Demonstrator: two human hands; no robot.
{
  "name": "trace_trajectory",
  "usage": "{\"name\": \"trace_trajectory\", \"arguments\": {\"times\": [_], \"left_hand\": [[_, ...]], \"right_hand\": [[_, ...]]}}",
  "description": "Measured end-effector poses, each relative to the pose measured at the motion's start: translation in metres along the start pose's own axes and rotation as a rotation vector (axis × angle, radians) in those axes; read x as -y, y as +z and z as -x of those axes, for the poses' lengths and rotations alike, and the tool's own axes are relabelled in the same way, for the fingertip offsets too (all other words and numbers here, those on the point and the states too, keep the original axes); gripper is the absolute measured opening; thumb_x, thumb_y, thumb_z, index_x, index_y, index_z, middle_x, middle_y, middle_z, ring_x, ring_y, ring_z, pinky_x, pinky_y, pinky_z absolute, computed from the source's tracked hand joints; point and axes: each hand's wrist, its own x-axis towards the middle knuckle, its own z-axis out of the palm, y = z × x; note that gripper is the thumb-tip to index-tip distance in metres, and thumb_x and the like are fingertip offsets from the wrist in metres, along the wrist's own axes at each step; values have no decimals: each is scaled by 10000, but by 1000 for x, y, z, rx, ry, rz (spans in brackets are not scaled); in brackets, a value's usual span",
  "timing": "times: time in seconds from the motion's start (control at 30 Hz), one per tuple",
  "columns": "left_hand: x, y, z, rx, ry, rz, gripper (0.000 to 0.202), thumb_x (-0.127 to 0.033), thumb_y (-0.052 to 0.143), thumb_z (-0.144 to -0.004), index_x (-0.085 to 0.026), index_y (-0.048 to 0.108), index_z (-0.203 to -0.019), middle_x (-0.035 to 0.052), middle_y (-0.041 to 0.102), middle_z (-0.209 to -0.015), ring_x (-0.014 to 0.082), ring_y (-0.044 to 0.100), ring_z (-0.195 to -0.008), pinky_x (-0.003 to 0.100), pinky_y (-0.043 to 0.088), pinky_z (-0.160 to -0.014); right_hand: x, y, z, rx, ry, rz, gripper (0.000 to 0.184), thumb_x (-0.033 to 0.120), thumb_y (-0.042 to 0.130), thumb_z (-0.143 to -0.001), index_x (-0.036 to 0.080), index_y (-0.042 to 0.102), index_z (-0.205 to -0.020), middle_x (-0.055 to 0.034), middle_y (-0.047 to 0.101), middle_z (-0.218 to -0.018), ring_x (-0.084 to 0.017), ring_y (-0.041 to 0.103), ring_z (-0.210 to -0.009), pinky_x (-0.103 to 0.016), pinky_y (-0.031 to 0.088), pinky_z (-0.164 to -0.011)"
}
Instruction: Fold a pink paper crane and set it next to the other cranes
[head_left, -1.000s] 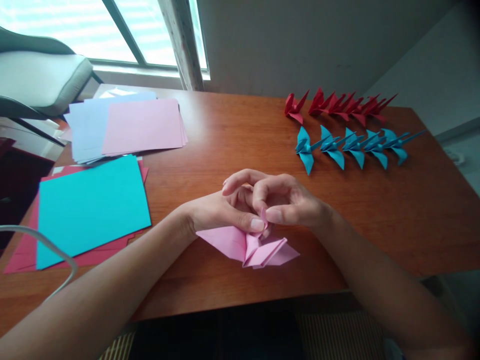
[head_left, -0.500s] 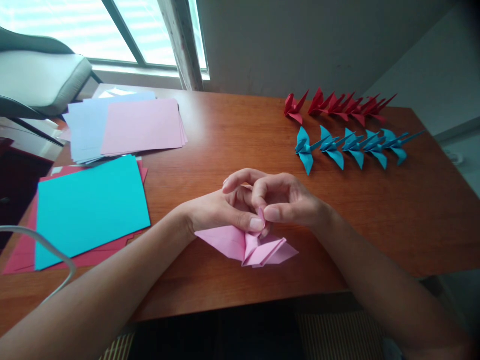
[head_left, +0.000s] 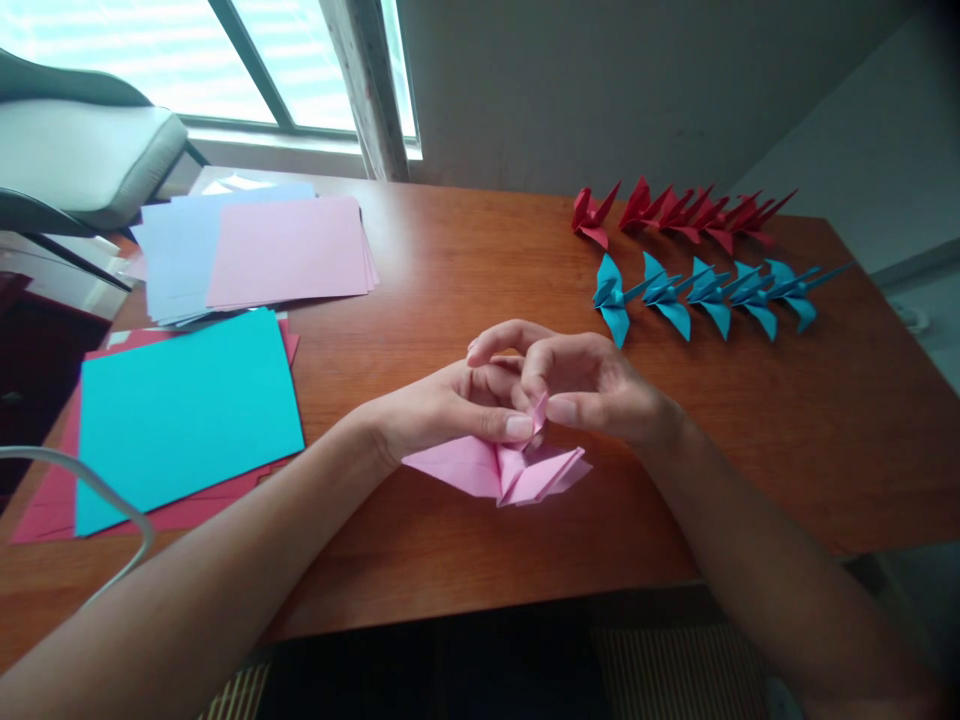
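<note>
Now I see the left hand [head_left: 442,410] and right hand [head_left: 600,385] slid a little up the table [head_left: 465,260], fingers pinching the small tip of the pink paper bird [head_left: 487,470] lying under them. Folding goes on.

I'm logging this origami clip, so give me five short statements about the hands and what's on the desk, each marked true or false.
1. The left hand and right hand both pinch a flap of the pink folded paper. True.
2. The blue paper cranes lie nearer the person than the red paper cranes. True.
3. A green sheet tops the near-left stack. False: a turquoise sheet lies on top, over red sheets.
4. The pink folded paper lies among the finished cranes. False: it sits at the front middle of the wooden table, apart from both rows.
5. A pink sheet tops the far-left stack. True.
</note>
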Motion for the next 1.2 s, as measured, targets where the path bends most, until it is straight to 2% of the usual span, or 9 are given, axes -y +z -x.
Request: {"name": "trace_trajectory", "arguments": {"times": [0.13, 0.27, 0.57, 0.7, 0.8, 0.93, 1.2], "left_hand": [[-1, -2, 0, -92, -26, 11, 247, -291, 879, -729, -111, 717, -778, 31, 679, -733, 105, 623, -670, 193, 518, -644], [-1, -2, 1, -129, -43, 32, 285, -310, 892, -711, -111, 711, -806, 33, 670, -757, 112, 625, -687, 212, 525, -671], [-3, -3, 3, -146, 4, -21, 232, -297, 862, -759, -111, 726, -784, 27, 683, -745, 94, 620, -659, 188, 498, -636], [-4, -2, 2, -129, 20, -2, 218, -276, 865, -757, -106, 730, -780, 22, 684, -737, 90, 624, -686, 179, 498, -672], [-4, -2, 2, -122, 14, -22, 200, -277, 844, -785, -107, 740, -805, 25, 694, -760, 91, 630, -704, 183, 502, -698], [-4, -3, 3, -164, -3, -42, 216, -293, 852, -770, -110, 742, -800, 23, 700, -756, 91, 624, -672, 183, 488, -661], [-5, -6, 5, -213, -27, -123, 236, -328, 840, -783, -117, 735, -800, 27, 708, -733, 99, 627, -647, 183, 476, -624]], "right_hand": [[3, -2, 2, -55, 23, 32, 165, 342, 773, -825, 203, 685, -808, -86, 618, -1292, -253, 608, -1172, -424, 498, -1030], [4, -5, 3, -85, 66, 73, 166, 342, 773, -828, 200, 686, -826, -84, 617, -1295, -234, 618, -1132, -401, 513, -1005], [8, -7, 4, -116, 85, 142, 140, 337, 758, -847, 201, 723, -838, -77, 607, -1309, -237, 609, -1154, -371, 520, -983], [7, -7, 3, -109, 100, 149, 171, 365, 749, -854, 197, 724, -838, -81, 610, -1304, -234, 624, -1117, -368, 537, -947], [8, -8, 3, -111, 121, 167, 178, 372, 743, -857, 198, 726, -825, -77, 610, -1309, -245, 618, -1142, -386, 529, -982], [10, -9, 2, -116, 141, 186, 154, 354, 751, -853, 204, 733, -821, -68, 621, -1294, -245, 615, -1166, -397, 520, -1014], [14, -8, 2, -173, 223, 206, 166, 341, 768, -841, 186, 721, -807, -68, 613, -1306, -240, 616, -1170, -375, 540, -981]]}}
